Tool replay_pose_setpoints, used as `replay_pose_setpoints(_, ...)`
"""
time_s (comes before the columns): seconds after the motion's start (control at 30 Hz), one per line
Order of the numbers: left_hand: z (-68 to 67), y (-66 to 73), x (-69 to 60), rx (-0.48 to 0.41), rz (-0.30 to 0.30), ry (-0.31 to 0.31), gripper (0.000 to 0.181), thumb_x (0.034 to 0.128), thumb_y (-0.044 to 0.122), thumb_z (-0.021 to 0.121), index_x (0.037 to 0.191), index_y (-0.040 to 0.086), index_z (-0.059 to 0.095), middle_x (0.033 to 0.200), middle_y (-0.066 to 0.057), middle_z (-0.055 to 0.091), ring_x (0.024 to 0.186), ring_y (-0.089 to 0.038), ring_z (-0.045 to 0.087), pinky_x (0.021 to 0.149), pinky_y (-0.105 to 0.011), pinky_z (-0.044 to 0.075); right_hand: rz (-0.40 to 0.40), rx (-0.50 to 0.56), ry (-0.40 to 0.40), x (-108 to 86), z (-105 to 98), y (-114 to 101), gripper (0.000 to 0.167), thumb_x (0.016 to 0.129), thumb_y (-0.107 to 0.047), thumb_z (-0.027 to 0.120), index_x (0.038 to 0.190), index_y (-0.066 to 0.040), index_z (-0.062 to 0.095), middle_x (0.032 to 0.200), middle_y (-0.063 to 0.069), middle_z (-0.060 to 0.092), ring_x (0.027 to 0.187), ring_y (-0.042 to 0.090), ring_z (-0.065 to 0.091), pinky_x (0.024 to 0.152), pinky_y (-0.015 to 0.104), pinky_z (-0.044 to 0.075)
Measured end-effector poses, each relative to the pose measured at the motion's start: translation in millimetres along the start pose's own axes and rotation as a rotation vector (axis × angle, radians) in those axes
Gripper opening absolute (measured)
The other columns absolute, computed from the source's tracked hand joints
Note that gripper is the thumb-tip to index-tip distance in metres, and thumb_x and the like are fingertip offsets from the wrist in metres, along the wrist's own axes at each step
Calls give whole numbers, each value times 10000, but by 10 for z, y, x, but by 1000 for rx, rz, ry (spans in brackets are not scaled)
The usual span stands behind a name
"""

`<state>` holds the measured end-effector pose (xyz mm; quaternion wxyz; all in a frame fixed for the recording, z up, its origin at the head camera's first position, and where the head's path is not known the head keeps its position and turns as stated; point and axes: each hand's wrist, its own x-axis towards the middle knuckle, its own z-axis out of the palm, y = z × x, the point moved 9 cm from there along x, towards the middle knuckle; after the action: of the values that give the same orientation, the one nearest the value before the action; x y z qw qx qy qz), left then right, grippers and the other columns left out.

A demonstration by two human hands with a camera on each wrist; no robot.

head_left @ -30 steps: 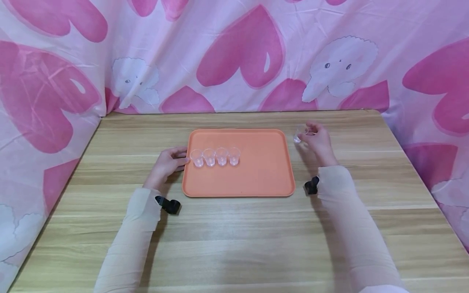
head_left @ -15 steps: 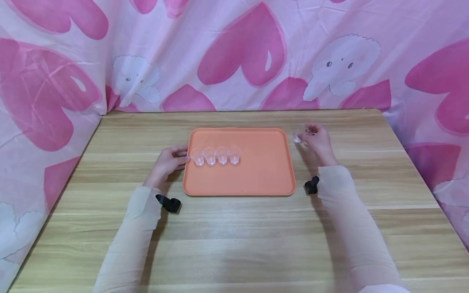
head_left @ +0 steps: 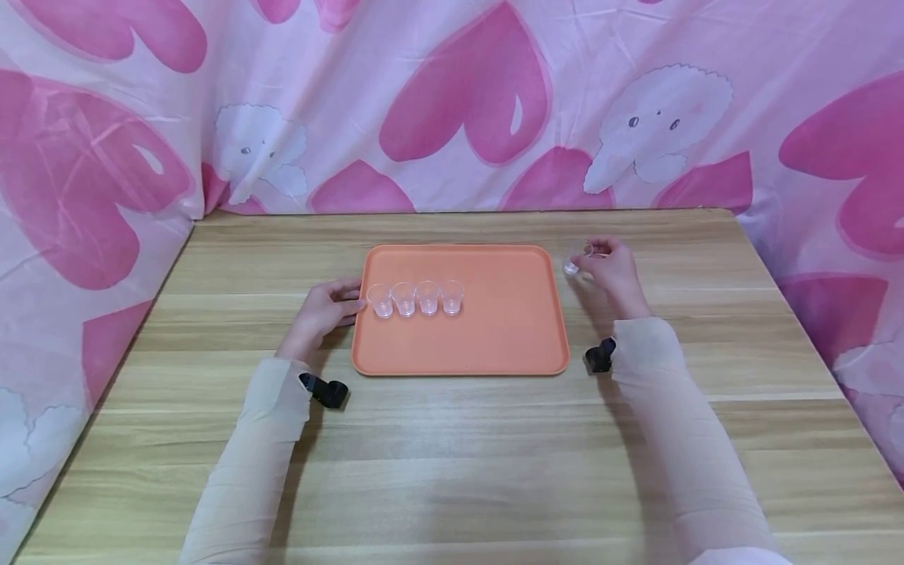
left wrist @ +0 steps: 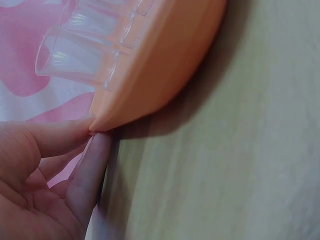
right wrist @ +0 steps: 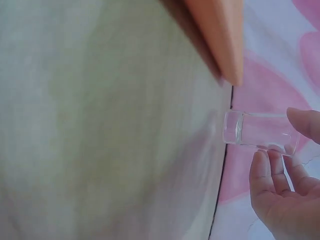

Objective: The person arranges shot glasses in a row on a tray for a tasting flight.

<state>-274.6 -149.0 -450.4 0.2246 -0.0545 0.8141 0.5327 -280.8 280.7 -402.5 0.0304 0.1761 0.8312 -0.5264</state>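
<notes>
An orange rectangular tray (head_left: 508,329) lies on the wooden table, with several small clear shot glasses (head_left: 427,300) upright in a row on its left half. My left hand (head_left: 323,315) pinches the tray's left edge between thumb and fingers; in the left wrist view the thumb (left wrist: 65,137) lies on the rim, close to the nearest glass (left wrist: 75,60). Beyond the tray's right side, my right hand (head_left: 616,271) holds another clear shot glass (right wrist: 262,130) between thumb and fingertips. It is upright, near the table's back; whether its thick base touches the wood I cannot tell.
The wooden table (head_left: 438,463) extends in front of the tray and to both sides. A pink curtain (head_left: 459,102) with hearts and white cartoon animals hangs behind the table's back edge and along both sides. Black wrist cameras (head_left: 325,391) sit at both cuffs.
</notes>
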Motion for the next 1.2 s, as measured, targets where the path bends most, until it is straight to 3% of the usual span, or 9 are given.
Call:
replay_pose_setpoints(0.1,-2,0,-1,4,-2,4,493,975,85,519,1451,56,393,1375,-202,508,1101,-200,580,939,-281,541,0,20,0,-15,-4,-42,499,898,-133,628,1326,25,426,1003,-64,466,904,26,447,739,69,474)
replay_pose_setpoints(0.37,-10,-12,-10,-30,-6,0,514,966,89,540,1454,51,385,1378,-206,498,899,-6,580,812,-148,555,-66,114,-35,-95,80,-291,342,887,-122,656,1191,-66,510,945,-103,520,889,-1,489,779,79,486)
replay_pose_setpoints(0.5,-7,-17,-9,-24,-11,-3,519,967,98,541,1459,57,378,1380,-206,494,960,-58,588,825,-155,554,-93,141,-63,-163,172,-434,344,889,-104,650,1200,-62,508,940,-103,527,883,-15,505,776,63,471)
replay_pose_setpoints(0.67,0,-16,-10,-18,-21,-4,523,969,109,542,1464,74,375,1386,-196,492,1056,-141,581,852,-175,553,-108,124,-87,-250,302,-586,418,890,-118,653,1267,-28,498,950,-104,544,874,-21,527,773,84,460)
replay_pose_setpoints(1.0,-9,-28,8,-31,-12,-3,515,967,94,539,1457,60,384,1385,-203,496,890,1,577,794,-137,555,-139,117,-186,-427,651,-753,497,867,-89,678,1301,20,462,965,-65,527,881,37,538,784,118,479)
replay_pose_setpoints(1.2,-4,-24,21,-66,10,-11,506,963,72,533,1445,20,388,1390,-225,485,821,68,568,763,-121,553,-173,67,-231,-487,842,-758,473,865,-86,672,1294,3,494,1076,28,548,939,99,534,779,131,489)
